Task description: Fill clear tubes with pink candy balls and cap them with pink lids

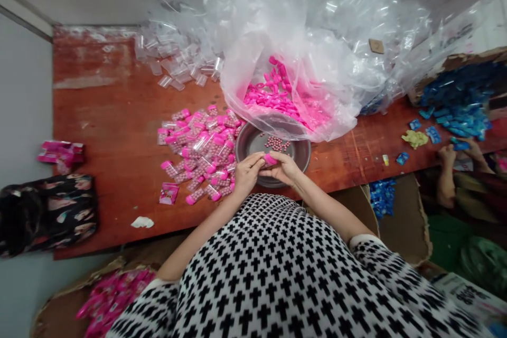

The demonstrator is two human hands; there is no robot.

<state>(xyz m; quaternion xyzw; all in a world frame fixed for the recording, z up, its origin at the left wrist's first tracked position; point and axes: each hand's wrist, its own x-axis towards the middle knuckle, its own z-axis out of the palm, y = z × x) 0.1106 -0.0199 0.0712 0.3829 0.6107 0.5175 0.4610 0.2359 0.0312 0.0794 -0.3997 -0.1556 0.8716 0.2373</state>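
My left hand (246, 171) and my right hand (284, 168) meet over the near rim of a round metal bowl (249, 142). Both pinch a small clear tube with a pink cap (271, 159) between their fingertips. A few small pink beads (277, 143) lie in the bowl. To the left of the bowl is a heap of filled, pink-capped tubes (200, 156). Behind the bowl a big clear plastic bag (273, 26) holds loose pink caps (277, 96).
The brown wooden table (114, 116) carries empty clear tubes (178, 66) at the back and blue packets (459, 97) at the right. Another person's hands (449, 161) work at the right edge. A dark patterned bag (47, 211) lies left; a box of pink packets (111, 296) sits below.
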